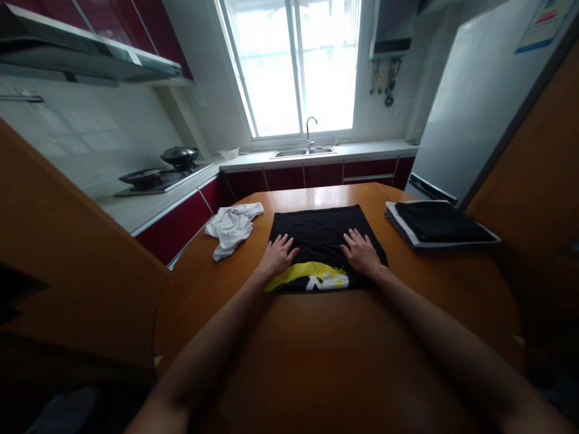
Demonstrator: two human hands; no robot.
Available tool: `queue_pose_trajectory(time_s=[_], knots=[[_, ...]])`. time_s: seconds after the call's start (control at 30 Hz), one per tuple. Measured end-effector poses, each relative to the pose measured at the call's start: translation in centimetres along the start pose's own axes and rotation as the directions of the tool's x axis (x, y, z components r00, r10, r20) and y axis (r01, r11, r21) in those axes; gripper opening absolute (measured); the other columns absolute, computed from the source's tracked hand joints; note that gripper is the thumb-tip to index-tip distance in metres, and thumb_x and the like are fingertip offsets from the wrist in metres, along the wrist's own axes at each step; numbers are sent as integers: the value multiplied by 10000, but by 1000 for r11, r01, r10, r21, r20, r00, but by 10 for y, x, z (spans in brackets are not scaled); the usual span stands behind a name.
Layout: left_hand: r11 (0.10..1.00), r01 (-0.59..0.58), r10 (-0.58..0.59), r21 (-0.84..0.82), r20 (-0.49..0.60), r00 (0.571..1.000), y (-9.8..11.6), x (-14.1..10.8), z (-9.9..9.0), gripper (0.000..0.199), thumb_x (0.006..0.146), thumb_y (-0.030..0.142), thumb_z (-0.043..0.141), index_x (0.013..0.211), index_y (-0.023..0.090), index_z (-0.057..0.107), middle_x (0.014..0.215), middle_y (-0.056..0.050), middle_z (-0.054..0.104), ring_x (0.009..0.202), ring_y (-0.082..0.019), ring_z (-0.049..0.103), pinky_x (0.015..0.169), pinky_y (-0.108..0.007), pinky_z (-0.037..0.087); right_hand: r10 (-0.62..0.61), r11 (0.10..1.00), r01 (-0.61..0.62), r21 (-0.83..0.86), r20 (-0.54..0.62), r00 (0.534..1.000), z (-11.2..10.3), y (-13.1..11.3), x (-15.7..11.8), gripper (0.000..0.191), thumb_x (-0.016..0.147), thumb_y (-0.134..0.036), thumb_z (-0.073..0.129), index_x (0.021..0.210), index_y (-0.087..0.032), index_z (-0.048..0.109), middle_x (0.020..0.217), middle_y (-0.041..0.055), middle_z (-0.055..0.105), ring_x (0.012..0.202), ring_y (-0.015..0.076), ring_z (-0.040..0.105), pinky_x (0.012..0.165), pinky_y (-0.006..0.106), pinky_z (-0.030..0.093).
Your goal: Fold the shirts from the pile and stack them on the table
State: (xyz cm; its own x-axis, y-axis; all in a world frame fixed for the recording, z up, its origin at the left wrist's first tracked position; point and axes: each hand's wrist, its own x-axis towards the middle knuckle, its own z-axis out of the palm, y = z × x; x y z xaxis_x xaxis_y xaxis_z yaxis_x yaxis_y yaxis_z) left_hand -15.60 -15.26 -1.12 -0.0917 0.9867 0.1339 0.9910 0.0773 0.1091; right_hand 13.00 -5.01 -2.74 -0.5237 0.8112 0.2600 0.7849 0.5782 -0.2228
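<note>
A black T-shirt (pixel 319 232) with a yellow and white print along its near edge lies folded into a rough rectangle on the wooden table (pixel 316 349). On its left side rests my left hand (pixel 278 254), palm down with the fingers spread. My right hand (pixel 360 252) lies flat on the right side of the cloth, fingers also apart. Neither hand grips the fabric. Slight wrinkles run across the shirt between the hands.
A crumpled white cloth (pixel 233 226) lies on the table's left. At the right is a stack of folded clothes (pixel 441 223), black on top. Beyond the table are a counter with a sink (pixel 303 152), a stove with pans (pixel 180 155) and a fridge (pixel 465 102).
</note>
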Motion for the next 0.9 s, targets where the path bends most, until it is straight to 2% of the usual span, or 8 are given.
queue_pose_trajectory(time_s=[0.1, 0.17, 0.33, 0.43, 0.57, 0.63, 0.77, 0.9], knots=[[997, 74, -74, 14, 39, 997, -10, 0, 6, 606, 1014, 524, 370, 1531, 210, 401, 1622, -140, 297, 1513, -319, 233, 1198, -548, 214, 57, 998, -58, -1, 136, 989, 7, 7, 2, 617, 1021, -480, 305, 1512, -125, 421, 1615, 171, 311, 1512, 284, 232, 1196, 516, 197], [997, 78, -78, 11, 44, 996, -12, 0, 8, 602, 1016, 521, 363, 1535, 219, 394, 1625, -135, 289, 1514, -313, 231, 1202, -546, 200, 65, 998, -67, 4, 154, 986, 10, 9, 3, 613, 1019, -483, 312, 1510, -134, 424, 1615, 171, 310, 1511, 283, 236, 1197, 516, 193], [997, 74, -74, -1, 35, 997, -6, -2, -3, 596, 1017, 522, 357, 1524, 213, 413, 1621, -136, 303, 1512, -325, 235, 1196, -558, 210, 78, 996, -80, 41, 51, 996, 0, 7, 2, 554, 1023, -418, 338, 1464, -116, 484, 1600, 179, 344, 1497, 278, 272, 1190, 488, 227], [1000, 12, -12, -4, 20, 1000, 4, -8, -7, 596, 1018, 538, 340, 1512, 220, 433, 1612, -124, 334, 1513, -318, 238, 1202, -555, 198, 65, 997, -63, 43, -29, 998, -7, 4, -3, 506, 1028, -383, 332, 1430, -147, 528, 1603, 152, 350, 1498, 261, 272, 1197, 464, 216], [999, -44, 47, -33, 100, 994, 23, -17, -2, 635, 1006, 582, 336, 1531, 230, 395, 1633, -123, 282, 1522, -322, 204, 1195, -575, 191, 88, 996, -88, -7, 71, 994, -6, 1, -9, 514, 1020, -408, 376, 1437, -143, 518, 1597, 183, 348, 1496, 294, 272, 1181, 513, 228], [999, -37, 41, -36, 110, 993, 28, -22, -2, 643, 1006, 581, 341, 1537, 221, 383, 1639, -132, 259, 1523, -326, 194, 1196, -576, 182, 90, 996, -89, -19, 65, 994, -6, -1, -12, 507, 1015, -396, 395, 1435, -138, 517, 1596, 183, 350, 1495, 291, 274, 1181, 510, 229], [997, -41, 43, -68, 33, 999, 24, -33, -7, 600, 1025, 548, 310, 1514, 221, 426, 1614, -121, 331, 1514, -307, 236, 1199, -562, 199, 46, 999, -45, 19, -61, 997, -9, -2, -19, 466, 1018, -350, 388, 1404, -146, 553, 1585, 158, 383, 1492, 262, 289, 1196, 470, 228], [977, -145, 153, -154, 41, 987, 8, -48, -8, 624, 1009, 566, 345, 1510, 206, 438, 1611, -120, 337, 1520, -317, 213, 1206, -589, 164, -22, 991, 29, 129, -55, 998, -11, 11, -31, 433, 995, -344, 440, 1334, -144, 619, 1533, 166, 459, 1451, 278, 375, 1177, 462, 300]])
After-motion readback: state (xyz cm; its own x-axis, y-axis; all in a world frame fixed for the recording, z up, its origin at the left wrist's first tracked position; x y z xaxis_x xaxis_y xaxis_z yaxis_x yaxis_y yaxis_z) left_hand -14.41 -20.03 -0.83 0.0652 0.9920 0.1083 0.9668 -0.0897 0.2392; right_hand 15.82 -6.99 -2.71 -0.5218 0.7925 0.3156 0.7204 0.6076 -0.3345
